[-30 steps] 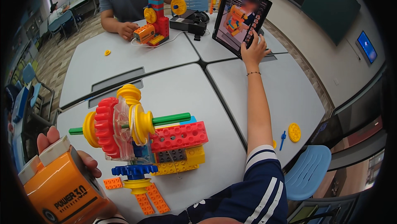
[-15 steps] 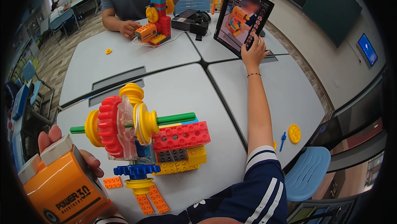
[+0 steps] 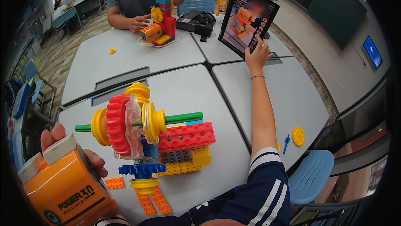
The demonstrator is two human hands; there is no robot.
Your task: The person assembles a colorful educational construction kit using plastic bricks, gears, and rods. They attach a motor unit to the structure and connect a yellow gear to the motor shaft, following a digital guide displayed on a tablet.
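Note:
My left hand (image 3: 53, 136) is wrapped round an orange power block (image 3: 69, 190) with pale grey studs, at the lower left. Just right of it is a toy-brick build (image 3: 144, 136) with a red gear, yellow pulleys wound with white string, a green axle and a blue gear. Whether the block joins the build is hidden. My right arm reaches far across the table. At the lower right of an upright tablet (image 3: 248, 21), my right hand (image 3: 258, 56) touches the screen, fingers apart. The tablet displays a picture of an orange-and-yellow build.
Across the table a person's hands touch a red-and-yellow brick tower (image 3: 166, 23) beside a black box (image 3: 194, 24). Orange plates (image 3: 153, 201) lie below my build. A yellow gear (image 3: 298, 136) and blue peg (image 3: 286, 143) lie at right, near a blue chair (image 3: 312, 178).
The view has shifted slightly, moving most things a little rightward. The other person's raised hand has come down to the tower's top. My right hand stays at the tablet.

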